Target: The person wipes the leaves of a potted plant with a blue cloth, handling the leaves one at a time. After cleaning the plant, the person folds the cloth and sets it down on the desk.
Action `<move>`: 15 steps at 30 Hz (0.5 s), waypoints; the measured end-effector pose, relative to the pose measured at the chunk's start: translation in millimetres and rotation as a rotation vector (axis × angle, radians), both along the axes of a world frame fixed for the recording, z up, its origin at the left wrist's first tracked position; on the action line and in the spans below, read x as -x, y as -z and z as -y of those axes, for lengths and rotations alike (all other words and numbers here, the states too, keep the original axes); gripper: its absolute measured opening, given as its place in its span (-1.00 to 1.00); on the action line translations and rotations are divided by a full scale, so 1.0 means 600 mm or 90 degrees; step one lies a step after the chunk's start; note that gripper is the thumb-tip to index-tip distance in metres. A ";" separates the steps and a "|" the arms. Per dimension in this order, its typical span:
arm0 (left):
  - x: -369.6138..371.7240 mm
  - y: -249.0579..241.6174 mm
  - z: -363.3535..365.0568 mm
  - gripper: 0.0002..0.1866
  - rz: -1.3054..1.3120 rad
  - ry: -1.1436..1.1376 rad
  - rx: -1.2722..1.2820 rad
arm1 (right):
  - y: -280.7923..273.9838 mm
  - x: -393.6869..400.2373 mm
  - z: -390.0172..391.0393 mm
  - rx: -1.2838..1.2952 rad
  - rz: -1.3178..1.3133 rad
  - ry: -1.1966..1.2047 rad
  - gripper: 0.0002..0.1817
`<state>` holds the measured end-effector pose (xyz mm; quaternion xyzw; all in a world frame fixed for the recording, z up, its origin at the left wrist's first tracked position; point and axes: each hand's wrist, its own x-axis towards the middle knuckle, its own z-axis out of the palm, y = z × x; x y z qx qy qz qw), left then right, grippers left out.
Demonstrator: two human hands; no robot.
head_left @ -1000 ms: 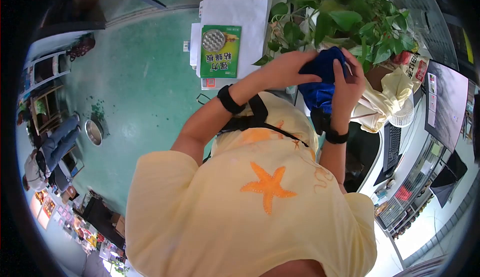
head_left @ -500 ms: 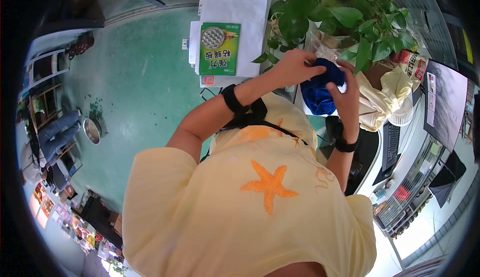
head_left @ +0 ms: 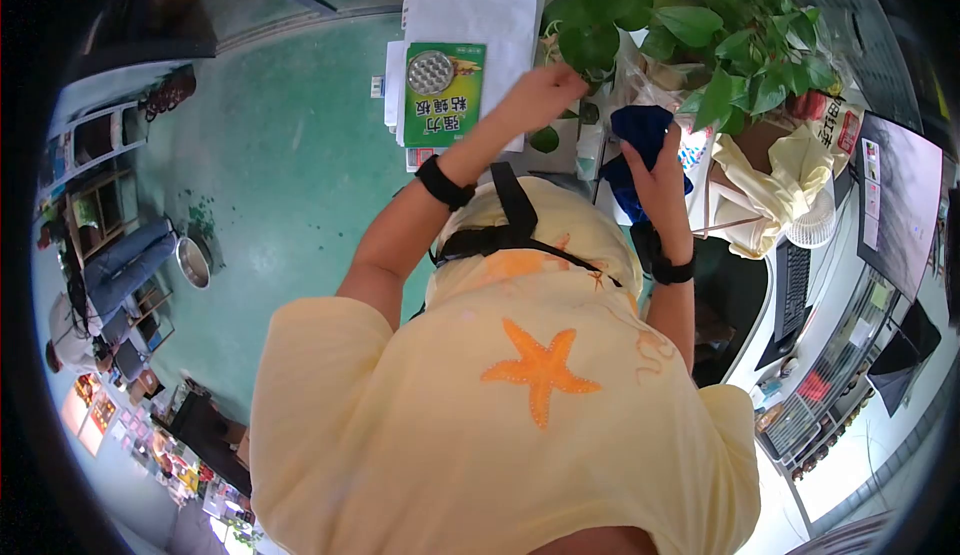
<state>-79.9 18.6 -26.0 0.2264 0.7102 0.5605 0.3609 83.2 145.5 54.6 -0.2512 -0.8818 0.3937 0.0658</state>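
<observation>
My left hand [head_left: 545, 95] is closed, fingers curled together, beside the plant leaves and above the right edge of the white papers. Whatever its fingers may hold is too small or hidden to make out. Farther right, my right hand [head_left: 660, 190] grips a dark blue velvety cloth item [head_left: 640, 130], with the thumb over its front and the other fingers along its right side. The blue fabric sticks up past the fingertips and hangs down by the palm. Both wrists wear black bands.
A green box [head_left: 445, 120] with a round metal tin [head_left: 430, 73] on it lies on white papers [head_left: 490, 15]. Leafy plants [head_left: 690, 30] hang over the desk. To the right are a yellow cloth bag [head_left: 770, 190], a white fan [head_left: 812, 220], a keyboard [head_left: 793, 290] and a monitor [head_left: 898, 205].
My left hand has let go of the blue cloth and moved left, away from it. My right hand has shifted slightly left and down, still on the cloth.
</observation>
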 end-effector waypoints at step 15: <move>0.060 -0.003 -0.032 -0.73 -0.192 -0.021 0.155 | 0.014 0.013 0.010 -0.043 -0.004 -0.053 -0.53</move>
